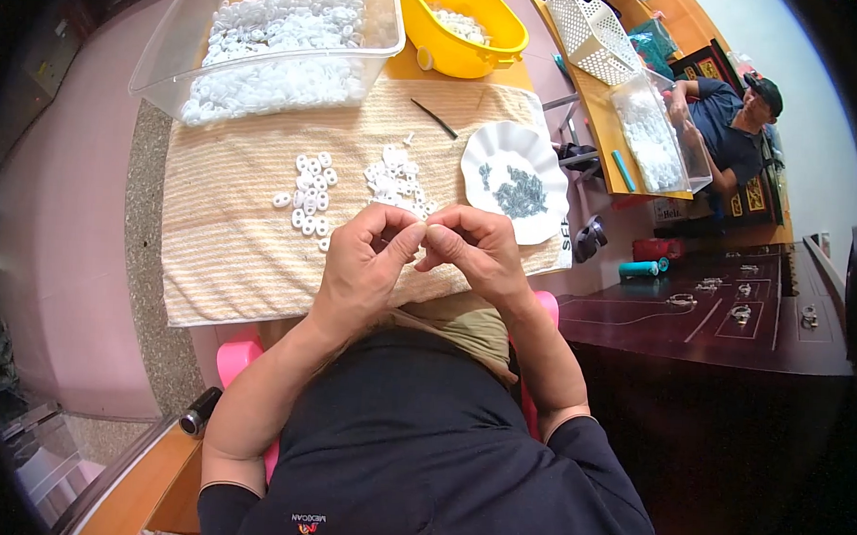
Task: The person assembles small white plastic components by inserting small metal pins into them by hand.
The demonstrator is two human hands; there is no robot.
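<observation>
Two pinches meet left of the plate

White two-holed pieces: loose pile, left of the plate, just beyond the fingertips. Their long axes point every which way. Left hand nearer to the pile than right hand; that is the relation I would work from. Grip: on both hands, thumb and fingers pressed together, tips meeting left of the plate. Something small may sit between; covered, I cannot tell. Second cluster of white pieces, farther left of the plate, a rough column, near end just beside the left hand. On the plate, dark bits. Black stick just beyond its left side. Beyond the plate, yellow tub; beyond and left, clear bin heaped white. Striped towel underneath the plate.
</observation>
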